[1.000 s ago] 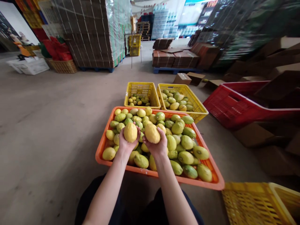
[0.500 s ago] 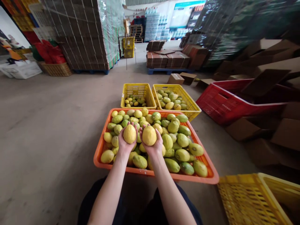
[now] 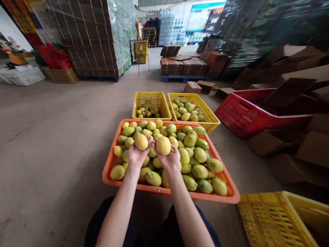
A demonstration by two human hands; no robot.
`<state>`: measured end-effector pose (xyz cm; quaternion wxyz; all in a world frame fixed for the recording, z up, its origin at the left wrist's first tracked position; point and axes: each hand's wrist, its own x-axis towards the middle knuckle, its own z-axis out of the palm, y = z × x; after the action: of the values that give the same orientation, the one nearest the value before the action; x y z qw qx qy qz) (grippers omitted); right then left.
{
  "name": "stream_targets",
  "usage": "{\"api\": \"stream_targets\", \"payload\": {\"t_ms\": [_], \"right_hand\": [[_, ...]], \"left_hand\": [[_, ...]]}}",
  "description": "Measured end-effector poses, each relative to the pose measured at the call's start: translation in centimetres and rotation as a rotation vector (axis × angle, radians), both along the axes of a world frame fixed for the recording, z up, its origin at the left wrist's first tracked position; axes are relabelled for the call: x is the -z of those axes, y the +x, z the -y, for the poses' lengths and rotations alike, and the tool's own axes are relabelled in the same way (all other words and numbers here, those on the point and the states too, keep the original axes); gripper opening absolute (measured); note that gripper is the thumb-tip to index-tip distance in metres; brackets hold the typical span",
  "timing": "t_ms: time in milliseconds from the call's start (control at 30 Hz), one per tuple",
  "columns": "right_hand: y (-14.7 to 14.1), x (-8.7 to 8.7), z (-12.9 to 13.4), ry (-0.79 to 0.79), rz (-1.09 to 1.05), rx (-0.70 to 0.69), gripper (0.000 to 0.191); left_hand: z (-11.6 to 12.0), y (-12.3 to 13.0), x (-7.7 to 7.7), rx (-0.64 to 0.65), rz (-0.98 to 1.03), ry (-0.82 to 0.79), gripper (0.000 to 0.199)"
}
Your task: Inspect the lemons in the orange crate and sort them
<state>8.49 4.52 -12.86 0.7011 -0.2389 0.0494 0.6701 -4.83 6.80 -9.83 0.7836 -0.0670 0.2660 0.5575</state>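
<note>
In my left hand (image 3: 138, 156) rests a yellow lemon (image 3: 141, 141), cupped at the fingers with the palm turned up. A slightly larger yellow lemon (image 3: 163, 145) sits likewise in my right hand (image 3: 171, 159). Both hands are side by side, fingertips close together, above a shallow orange tray (image 3: 118, 183). Heaped in the tray are many yellow and green lemons (image 3: 200, 155), some smooth, some ridged. My forearms cover part of the tray's near side.
Behind the tray stand a yellow crate (image 3: 136, 106) with small fruit and another yellow crate (image 3: 209, 113) with larger fruit. A red crate (image 3: 233, 113) and loose cardboard boxes (image 3: 285, 137) lie right. A yellow crate (image 3: 269, 216) stands near right. Wrapped stacks (image 3: 87, 37) rise behind.
Both lemons have shifted slightly up and away from me, toward my fingertips. The fingers have loosened, and more of each palm shows. The tray and crates stay in place.
</note>
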Motion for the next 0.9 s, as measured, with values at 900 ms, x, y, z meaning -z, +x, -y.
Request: {"api": "stream_targets", "payload": {"t_ms": [900], "right_hand": [[1.0,-2.6,-3.1,-0.039,0.062,0.051,0.014]], "left_hand": [[-4.7,2.2,-1.1,0.107,-0.124,0.105,0.035]]}}
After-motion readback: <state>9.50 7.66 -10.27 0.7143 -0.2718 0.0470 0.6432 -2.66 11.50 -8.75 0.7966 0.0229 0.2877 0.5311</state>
